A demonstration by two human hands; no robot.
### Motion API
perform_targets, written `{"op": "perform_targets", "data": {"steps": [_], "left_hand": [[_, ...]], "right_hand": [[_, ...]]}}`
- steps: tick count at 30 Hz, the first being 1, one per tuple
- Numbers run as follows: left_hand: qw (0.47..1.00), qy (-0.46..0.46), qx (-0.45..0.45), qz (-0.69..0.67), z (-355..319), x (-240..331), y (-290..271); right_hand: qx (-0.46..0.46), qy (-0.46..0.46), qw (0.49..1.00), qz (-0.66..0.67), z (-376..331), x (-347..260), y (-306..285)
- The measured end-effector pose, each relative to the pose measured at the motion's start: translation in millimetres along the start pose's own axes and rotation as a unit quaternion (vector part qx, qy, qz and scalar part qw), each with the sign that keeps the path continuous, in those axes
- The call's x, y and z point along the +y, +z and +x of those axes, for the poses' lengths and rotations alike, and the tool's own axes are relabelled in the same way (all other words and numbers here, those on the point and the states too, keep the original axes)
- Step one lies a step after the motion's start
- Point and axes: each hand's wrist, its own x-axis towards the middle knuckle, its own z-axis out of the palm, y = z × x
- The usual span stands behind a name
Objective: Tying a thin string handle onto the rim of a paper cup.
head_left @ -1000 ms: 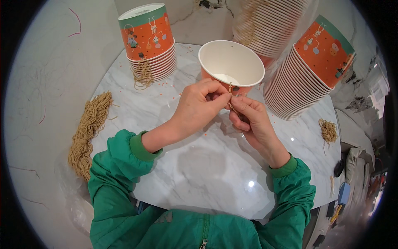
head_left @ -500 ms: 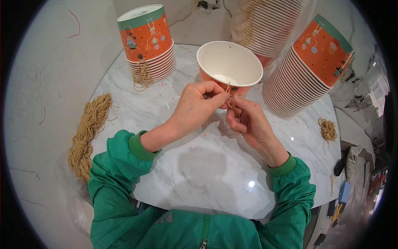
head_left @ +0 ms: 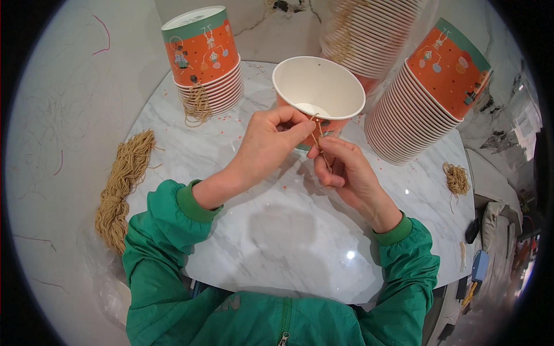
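An upright paper bucket (head_left: 323,86), white inside and orange outside, stands in front of me with its mouth up. At its near side my left hand (head_left: 271,135) pinches a tan string (head_left: 318,130) between thumb and forefinger. Lower on the same string, my right hand (head_left: 349,164) is closed, with the string running down past the thumb and over curled fingers. The string forms a narrow loop between the two hands. Its fastening to the bucket, if any, is hidden behind my fingers.
A stack of upside-down orange buckets (head_left: 202,55) with looped strings stands back left. Another stack (head_left: 412,109) leans at right, and a bagged stack (head_left: 372,37) is behind. A tan string bundle (head_left: 124,184) lies at left, a smaller one (head_left: 456,179) at right.
My right hand has drawn slightly down and away from my left, and more string shows between them. The bucket and stacks keep nearly the same place.
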Motion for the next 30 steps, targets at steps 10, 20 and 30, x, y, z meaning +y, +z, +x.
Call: {"op": "perform_targets", "data": {"steps": [10,20,30], "left_hand": [[0.999,0.022,-0.021,-0.028,-6.8,-7.2,6.6],[0.998,-0.013,-0.049,-0.037,-11.8,-12.4,6.7],[0.993,-0.070,-0.059,-0.072,-11.5,-11.2,7.2]], "right_hand": [[-0.040,0.004,0.999,0.033,-0.4,3.9,-2.4],[0.003,0.027,0.999,0.033,-8.4,7.6,-2.5],[0.083,-0.107,0.977,-0.163,-18.2,16.6,1.0]]}}
